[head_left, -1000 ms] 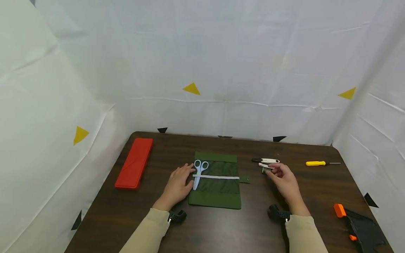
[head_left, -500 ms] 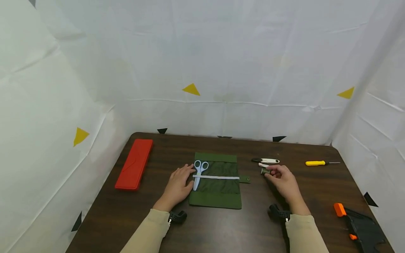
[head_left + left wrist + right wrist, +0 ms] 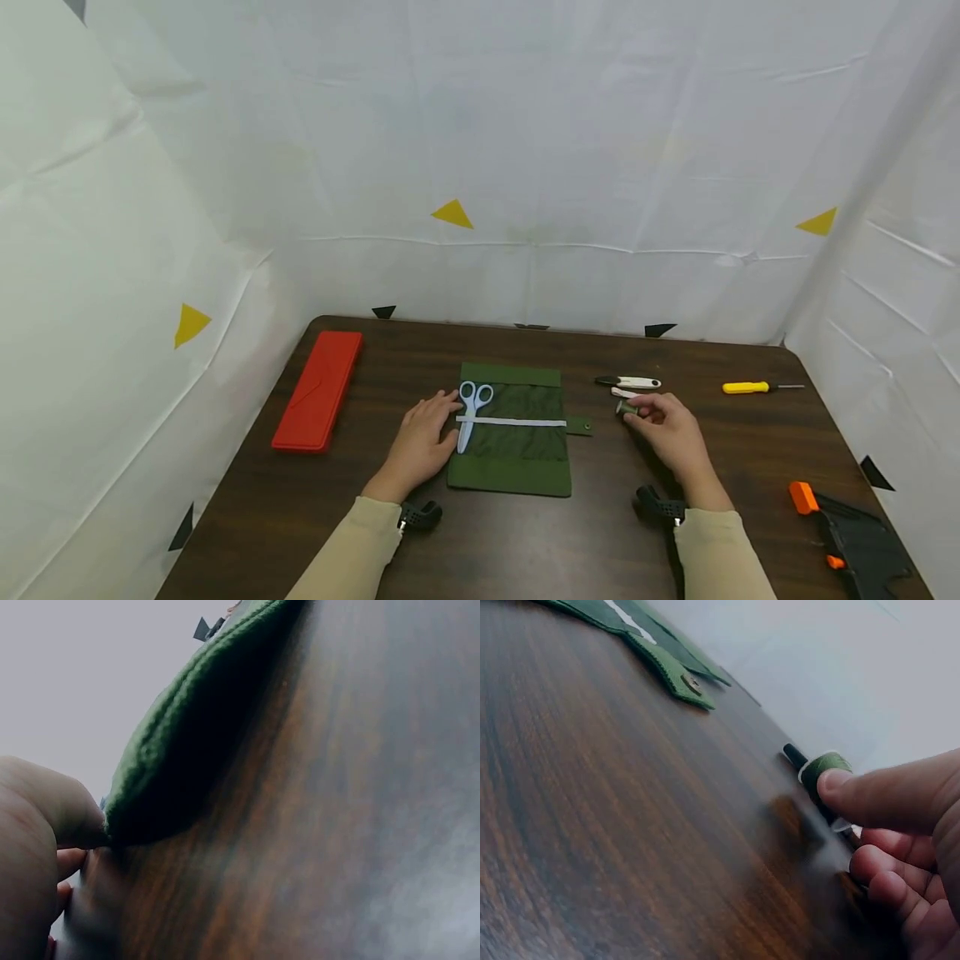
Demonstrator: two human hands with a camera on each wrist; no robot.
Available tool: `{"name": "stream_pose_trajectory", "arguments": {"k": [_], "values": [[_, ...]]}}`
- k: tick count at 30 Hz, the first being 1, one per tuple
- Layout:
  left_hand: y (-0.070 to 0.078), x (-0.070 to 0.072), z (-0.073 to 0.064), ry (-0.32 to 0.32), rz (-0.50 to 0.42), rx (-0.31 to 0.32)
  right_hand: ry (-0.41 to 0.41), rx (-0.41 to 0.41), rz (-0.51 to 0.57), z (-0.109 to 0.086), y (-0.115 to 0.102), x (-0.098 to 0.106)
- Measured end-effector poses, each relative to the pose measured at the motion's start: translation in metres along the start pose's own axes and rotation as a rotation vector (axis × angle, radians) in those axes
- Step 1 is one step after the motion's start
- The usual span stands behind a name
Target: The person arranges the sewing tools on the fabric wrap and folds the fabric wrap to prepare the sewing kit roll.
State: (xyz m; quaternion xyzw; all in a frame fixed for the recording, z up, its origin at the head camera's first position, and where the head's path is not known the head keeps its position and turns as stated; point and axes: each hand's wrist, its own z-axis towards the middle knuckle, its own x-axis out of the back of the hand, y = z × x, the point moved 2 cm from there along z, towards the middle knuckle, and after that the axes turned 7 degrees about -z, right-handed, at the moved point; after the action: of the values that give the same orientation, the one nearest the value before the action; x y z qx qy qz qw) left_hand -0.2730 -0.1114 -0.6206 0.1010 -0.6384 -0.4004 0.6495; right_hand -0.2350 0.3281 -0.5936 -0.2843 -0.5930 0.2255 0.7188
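With relaxed left hand (image 3: 418, 439), touches cloth (image 3: 510, 475) edge, lower centre; with right hand (image 3: 672, 435), pinches spool (image 3: 626, 408), lower right, well off cloth.

Green thread spool (image 3: 829, 763) in right fingers (image 3: 874, 863)

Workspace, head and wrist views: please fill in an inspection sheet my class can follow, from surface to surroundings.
Surface: dark wood-grain table.
Job's things: green pouch lying open, scissors under its white strap; green thread spool.
Clutter: red case; black-and-white tool; small white item near the spool; yellow screwdriver; black-and-orange tool.
Hands: left hand touches the pouch's left edge; right hand pinches the spool.
Cables: nothing seen.
Surroundings: white sheeting with yellow patches and black patches.
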Motion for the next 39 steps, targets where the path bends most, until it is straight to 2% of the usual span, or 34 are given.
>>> {"name": "stream_pose_trajectory", "arguments": {"k": [5, 15, 25, 33, 39], "values": [[0.0, 0.0, 0.001, 0.011, 0.001, 0.002, 0.012, -0.004, 0.034, 0.001, 0.002, 0.001], [0.001, -0.004, 0.004, 0.004, 0.009, -0.011, -0.034, -0.045, 0.114, -0.003, 0.0, 0.007], [-0.002, -0.001, 0.002, 0.004, 0.013, -0.015, 0.019, -0.025, 0.282, -0.002, -0.008, -0.002], [0.0, 0.001, 0.002, 0.006, 0.011, -0.013, -0.027, 0.029, 0.412, 0.001, -0.036, -0.006], [0.0, 0.002, 0.0, -0.003, 0.004, -0.001, -0.081, 0.045, 0.459, 0.001, -0.06, -0.017]]}}
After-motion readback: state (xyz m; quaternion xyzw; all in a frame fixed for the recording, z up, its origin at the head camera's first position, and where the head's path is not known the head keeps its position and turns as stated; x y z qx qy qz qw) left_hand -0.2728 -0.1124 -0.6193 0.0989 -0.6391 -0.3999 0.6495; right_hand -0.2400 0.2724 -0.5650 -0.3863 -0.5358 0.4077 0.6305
